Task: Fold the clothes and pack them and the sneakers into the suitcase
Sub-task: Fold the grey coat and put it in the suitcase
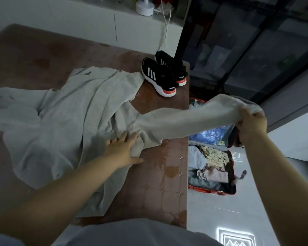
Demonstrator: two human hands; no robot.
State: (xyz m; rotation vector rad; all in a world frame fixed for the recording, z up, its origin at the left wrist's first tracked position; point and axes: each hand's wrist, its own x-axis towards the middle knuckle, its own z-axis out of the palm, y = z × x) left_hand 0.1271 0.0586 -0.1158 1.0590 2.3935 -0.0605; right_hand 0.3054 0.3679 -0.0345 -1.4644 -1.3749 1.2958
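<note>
Grey-beige cloth of the jacket (66,112) lies spread over the brown bed cover (158,189), under and to the left of my left hand (122,150), which presses flat on it with fingers straight and spread, at the root of the sleeve (185,119). My right hand (252,123) grips the far end of that sleeve, fingers curled round it, lifting it past the bed edge. Black sneakers (164,73) stand side by side beyond my left hand. Below my right hand the open red suitcase (212,189) lies on the floor with clothes inside
</note>
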